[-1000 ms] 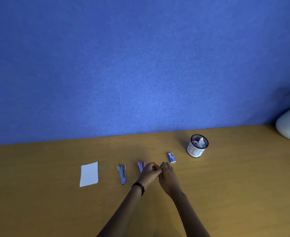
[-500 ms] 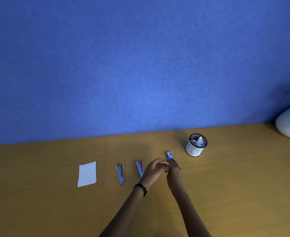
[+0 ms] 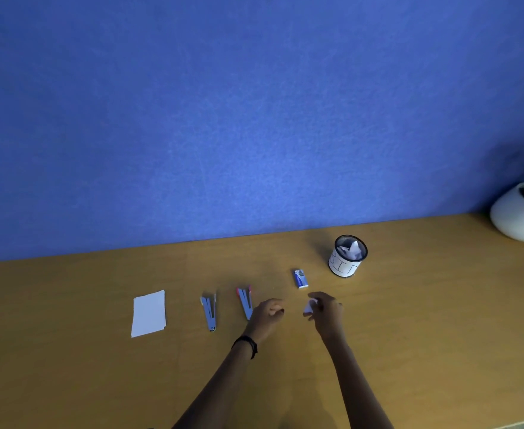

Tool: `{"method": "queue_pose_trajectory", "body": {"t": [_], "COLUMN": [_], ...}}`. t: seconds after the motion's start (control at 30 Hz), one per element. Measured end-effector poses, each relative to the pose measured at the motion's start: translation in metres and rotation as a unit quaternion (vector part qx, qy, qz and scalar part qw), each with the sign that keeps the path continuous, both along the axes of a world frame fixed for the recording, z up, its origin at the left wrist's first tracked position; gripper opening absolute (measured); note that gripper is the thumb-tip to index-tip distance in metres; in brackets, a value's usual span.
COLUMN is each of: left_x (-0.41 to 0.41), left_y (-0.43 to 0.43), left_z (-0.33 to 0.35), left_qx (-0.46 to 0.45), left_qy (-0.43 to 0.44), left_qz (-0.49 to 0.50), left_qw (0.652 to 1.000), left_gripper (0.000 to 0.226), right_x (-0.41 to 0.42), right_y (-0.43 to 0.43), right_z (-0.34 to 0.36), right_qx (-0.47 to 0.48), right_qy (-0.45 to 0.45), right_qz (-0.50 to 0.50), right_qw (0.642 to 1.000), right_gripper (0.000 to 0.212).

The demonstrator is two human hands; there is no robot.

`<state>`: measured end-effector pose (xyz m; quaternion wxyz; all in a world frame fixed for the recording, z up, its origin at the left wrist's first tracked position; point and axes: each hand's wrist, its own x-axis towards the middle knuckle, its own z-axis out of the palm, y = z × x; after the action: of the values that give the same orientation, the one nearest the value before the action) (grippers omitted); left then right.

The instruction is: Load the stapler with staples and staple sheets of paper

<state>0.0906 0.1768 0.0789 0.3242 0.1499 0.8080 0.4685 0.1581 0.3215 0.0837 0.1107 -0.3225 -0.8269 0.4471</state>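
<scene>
Red-tipped stapler lies beside the curled left hand; right hand, apart, pinches white paper.

A smooth ochre-brown wooden counter carries a loose row of small things. From left to right lie a small stack of white paper sheets, a slim light-blue stapler splayed open in a narrow V, a second blue stapler with red tips open the same way, and a small blue-and-white staple box lying flat. Farther back and to the right stands a black mesh cup wrapped in a white hand-lettered label with crumpled white paper inside, and well apart at the far right edge sits a round white ceramic planter.
</scene>
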Motion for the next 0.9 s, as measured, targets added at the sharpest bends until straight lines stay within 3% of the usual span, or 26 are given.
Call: {"method": "queue_pose_trajectory", "body": {"t": [0.17,0.3,0.43,0.6,0.9], "left_x": [0.001,-0.005,-0.013,-0.025,-0.043], "left_y": [0.001,0.005,0.017,0.031,0.028], "left_z": [-0.014,-0.019,-0.021,-0.023,-0.035], "left_qx": [-0.085,-0.124,-0.164,-0.236,-0.286], "left_qy": [0.039,0.064,0.083,0.107,0.187], "left_qz": [-0.063,-0.099,-0.142,-0.22,-0.298], "left_qw": [0.994,0.985,0.973,0.941,0.891], "left_gripper": [0.04,0.048,0.053,0.061,0.061], "right_x": [-0.003,-0.009,-0.021,-0.031,-0.061], "right_y": [0.026,0.05,0.072,0.094,0.125], "right_z": [0.008,0.015,0.021,0.016,0.006], "right_qx": [-0.05,-0.035,0.0,0.048,0.041], "right_qy": [0.068,0.124,0.156,0.141,0.122], "right_qz": [-0.096,-0.135,-0.172,-0.218,-0.212], "right_qw": [0.992,0.983,0.973,0.965,0.969], "right_gripper": [0.01,0.002,0.01,0.014,0.014]}}
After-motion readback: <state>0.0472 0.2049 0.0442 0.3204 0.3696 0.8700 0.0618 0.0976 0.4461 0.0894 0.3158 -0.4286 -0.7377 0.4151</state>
